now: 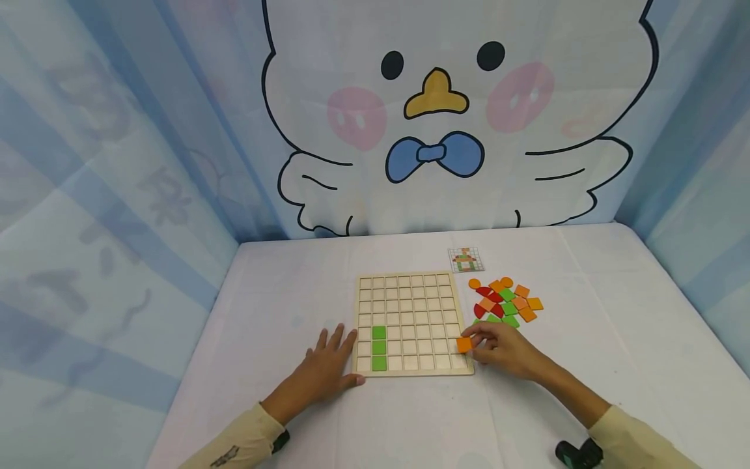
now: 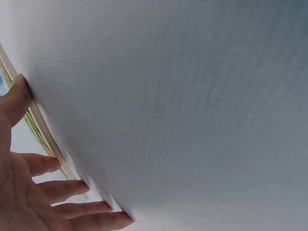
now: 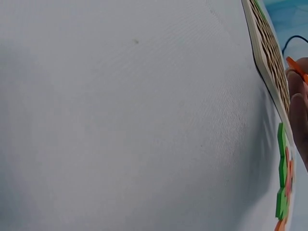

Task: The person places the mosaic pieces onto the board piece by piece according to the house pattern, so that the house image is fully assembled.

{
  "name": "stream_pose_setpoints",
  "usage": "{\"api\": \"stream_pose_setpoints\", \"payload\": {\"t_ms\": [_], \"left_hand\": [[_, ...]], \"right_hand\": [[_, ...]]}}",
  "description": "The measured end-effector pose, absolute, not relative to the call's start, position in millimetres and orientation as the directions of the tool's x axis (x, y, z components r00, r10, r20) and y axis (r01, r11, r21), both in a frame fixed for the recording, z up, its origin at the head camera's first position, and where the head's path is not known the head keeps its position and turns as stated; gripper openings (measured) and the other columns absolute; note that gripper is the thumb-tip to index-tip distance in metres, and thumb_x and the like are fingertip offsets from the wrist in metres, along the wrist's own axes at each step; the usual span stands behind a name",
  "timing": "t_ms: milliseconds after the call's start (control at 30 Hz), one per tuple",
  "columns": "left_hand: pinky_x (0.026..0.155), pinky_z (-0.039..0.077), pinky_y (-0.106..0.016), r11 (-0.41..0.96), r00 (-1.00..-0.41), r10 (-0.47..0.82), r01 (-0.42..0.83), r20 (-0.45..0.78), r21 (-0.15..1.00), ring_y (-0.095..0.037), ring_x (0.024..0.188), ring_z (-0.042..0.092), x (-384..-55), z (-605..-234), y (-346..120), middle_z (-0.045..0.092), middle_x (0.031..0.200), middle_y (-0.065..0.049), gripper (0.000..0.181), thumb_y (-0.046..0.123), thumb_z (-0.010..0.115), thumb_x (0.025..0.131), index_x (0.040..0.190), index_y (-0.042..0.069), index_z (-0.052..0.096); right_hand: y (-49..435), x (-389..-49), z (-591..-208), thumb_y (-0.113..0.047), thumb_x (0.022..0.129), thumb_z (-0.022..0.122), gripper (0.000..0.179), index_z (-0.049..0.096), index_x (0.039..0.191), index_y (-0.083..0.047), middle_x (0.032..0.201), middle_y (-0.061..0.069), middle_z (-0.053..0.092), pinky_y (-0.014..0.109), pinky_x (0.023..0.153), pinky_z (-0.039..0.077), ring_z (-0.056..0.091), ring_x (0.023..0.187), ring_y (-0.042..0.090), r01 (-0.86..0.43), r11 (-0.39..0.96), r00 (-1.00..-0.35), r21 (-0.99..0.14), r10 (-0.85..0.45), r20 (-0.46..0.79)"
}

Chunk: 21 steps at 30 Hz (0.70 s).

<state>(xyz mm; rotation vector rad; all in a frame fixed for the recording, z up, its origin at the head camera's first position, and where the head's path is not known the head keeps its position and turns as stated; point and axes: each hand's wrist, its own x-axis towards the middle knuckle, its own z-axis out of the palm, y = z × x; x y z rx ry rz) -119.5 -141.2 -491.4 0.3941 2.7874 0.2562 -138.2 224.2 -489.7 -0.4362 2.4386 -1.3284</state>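
The left sleeve (image 1: 237, 438) and right sleeve (image 1: 635, 438) look beige from here, a dark print (image 1: 225, 456) on the left; black gear (image 1: 577, 454) shows at each cuff.

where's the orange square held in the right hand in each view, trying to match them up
Head: orange square, right of centre, below mid-height.
Left wrist: not visible.
Right wrist: orange square, against the right edge, upper half.
Shared landmark: gridded wooden board, at the left edge in left wrist, upper right in right wrist.
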Motion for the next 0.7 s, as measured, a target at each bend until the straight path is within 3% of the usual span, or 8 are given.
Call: {"api": "stream_pose_setpoints", "payload": {"t_ms": [267,700], "left_hand": [[0.098,0.038,-0.071,0.946,-0.913,0.297,0.241,-0.28,0.219,-0.052,0.142,0.026,-120,-492,-141,0.025,0.16,-0.02,0.091,0.058,0.067,0.083,0.153,0.013,0.032],[0.098,0.038,-0.07,0.945,-0.914,0.299,0.244,-0.274,0.218,-0.052,0.142,0.026,-120,-490,-140,0.026,0.159,-0.02,0.09,0.057,0.068,0.084,0.153,0.013,0.032]], "right_hand": [[213,-140,-488,-0.008,0.088,0.066,0.028,0.064,0.116,-0.001,0.095,0.009,0.064,0.024,0.065,0.056,0.063,0.068,0.016,-0.123,0.507,-0.881,-0.853,-0.451,-0.141],[186,-143,-490,-0.006,0.085,0.069,0.026,0.067,0.111,-0.005,0.092,0.006,0.061,0.018,0.057,0.048,0.054,0.061,0.007,-0.16,0.459,-0.845,-0.874,-0.521,-0.119]]}}
